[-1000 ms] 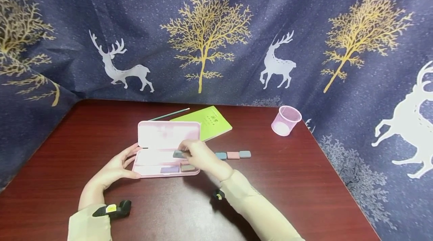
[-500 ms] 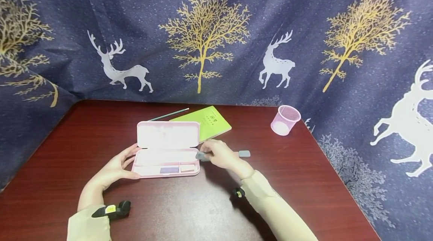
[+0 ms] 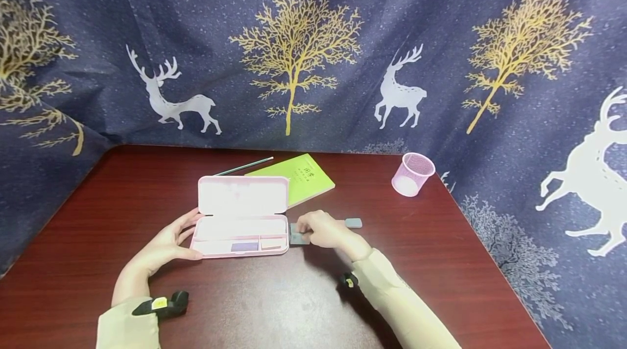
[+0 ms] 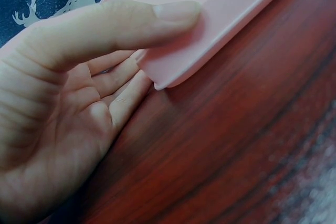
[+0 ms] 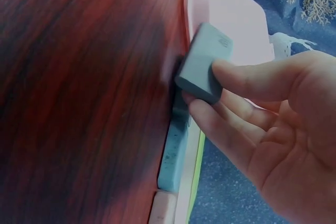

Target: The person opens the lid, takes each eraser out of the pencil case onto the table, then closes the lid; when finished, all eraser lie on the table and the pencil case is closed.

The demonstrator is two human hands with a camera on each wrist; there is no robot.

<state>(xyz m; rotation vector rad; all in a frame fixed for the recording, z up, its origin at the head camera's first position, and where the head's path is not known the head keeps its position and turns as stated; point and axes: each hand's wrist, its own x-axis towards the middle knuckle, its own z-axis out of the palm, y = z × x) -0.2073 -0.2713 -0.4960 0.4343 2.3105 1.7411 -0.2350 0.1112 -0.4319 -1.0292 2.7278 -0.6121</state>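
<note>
A pink pencil case (image 3: 242,232) lies with its lid raised on the table. My left hand (image 3: 168,240) holds its left end, the thumb over the rim in the left wrist view. My right hand (image 3: 323,228) pinches a grey-green eraser (image 5: 207,59) between thumb and fingers, just off the case's right end. Below that eraser a row of erasers runs away from the case: a dark one partly covered, a teal eraser (image 5: 173,156) and a pink eraser (image 5: 163,208). A light grey eraser (image 3: 354,223) shows past my hand. Inside the case lies a purple block (image 3: 245,246).
Behind the case lie a green book (image 3: 308,177) and a slim pencil (image 3: 245,166). A pink mesh pen holder (image 3: 413,175) stands at the back right of the dark red table (image 3: 416,283). A patterned cloth hangs behind.
My right hand has moved from over the case to the right, carrying the grey-green eraser, then slightly lower beside the case's right end. The left hand keeps its place.
</note>
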